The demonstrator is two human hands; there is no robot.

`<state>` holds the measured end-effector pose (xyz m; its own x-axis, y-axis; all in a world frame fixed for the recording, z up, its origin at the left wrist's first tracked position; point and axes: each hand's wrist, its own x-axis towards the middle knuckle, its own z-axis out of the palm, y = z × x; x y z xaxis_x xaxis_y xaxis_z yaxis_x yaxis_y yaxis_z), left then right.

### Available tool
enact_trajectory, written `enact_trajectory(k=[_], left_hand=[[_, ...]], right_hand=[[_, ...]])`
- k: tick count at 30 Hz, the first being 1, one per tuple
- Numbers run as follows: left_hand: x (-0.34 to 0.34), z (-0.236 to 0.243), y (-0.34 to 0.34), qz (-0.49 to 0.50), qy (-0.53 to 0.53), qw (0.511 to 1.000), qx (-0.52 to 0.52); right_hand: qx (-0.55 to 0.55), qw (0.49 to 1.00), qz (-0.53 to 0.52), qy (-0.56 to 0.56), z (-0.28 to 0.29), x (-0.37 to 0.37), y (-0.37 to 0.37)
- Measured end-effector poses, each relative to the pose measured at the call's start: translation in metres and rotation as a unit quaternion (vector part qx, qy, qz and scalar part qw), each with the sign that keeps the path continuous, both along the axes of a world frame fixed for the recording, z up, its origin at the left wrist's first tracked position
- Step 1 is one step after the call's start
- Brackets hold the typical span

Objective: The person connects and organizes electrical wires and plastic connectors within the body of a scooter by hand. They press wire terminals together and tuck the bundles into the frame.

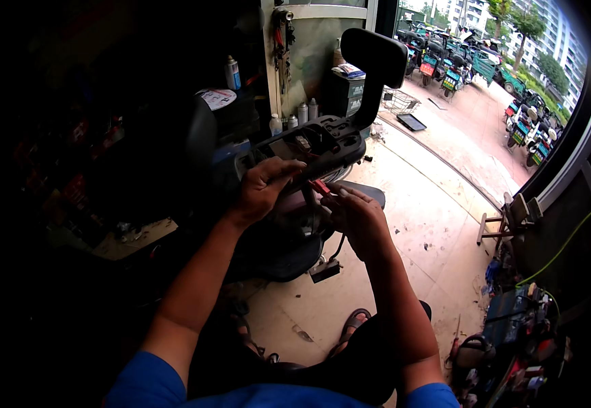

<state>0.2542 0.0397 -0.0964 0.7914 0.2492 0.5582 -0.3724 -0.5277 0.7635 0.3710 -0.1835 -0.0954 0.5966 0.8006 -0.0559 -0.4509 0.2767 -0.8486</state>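
Note:
In front of me stands a dark vehicle, scooter-like, with a black frame (340, 151) full of recesses on top and a padded backrest (375, 54) rising at its far right end. My right hand (362, 219) is closed around a small red piece (319, 187), whose red end points up and left past my fingertips. At the frame's near edge, my left hand (261, 194) has its fingers bent together, pointing toward the red piece. Whatever may be between the left fingertips is too dark to make out. A dark pedal-like block (325, 270) hangs low below my right hand.
A spray can (233, 73) stands on a dark surface at the back left. Several bottles and cans stand behind the frame. A small wooden stool (506, 219) is at the right, with tools and parts (506, 343) piled nearer. Parked scooters (452, 64) stand outside the doorway.

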Motion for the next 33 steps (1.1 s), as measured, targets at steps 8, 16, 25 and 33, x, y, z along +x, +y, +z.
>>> enact_trajectory(k=[8, 16, 25, 33], left_hand=[[-0.005, 0.005, -0.009, 0.025, 0.031, 0.999, -0.001], [-0.002, -0.006, -0.003, 0.011, 0.048, 0.997, -0.064], [-0.007, 0.004, -0.001, 0.034, 0.023, 0.996, 0.079], [-0.005, 0.006, -0.001, 0.035, 0.005, 0.993, 0.11]], right_hand=[[-0.032, 0.999, 0.026, -0.014, 0.004, -0.004, -0.001], [-0.031, 0.996, 0.044, 0.076, -0.01, 0.002, 0.007], [-0.119, 0.988, -0.001, -0.103, -0.005, 0.002, 0.013], [-0.107, 0.99, 0.008, -0.087, -0.016, 0.008, 0.022]])
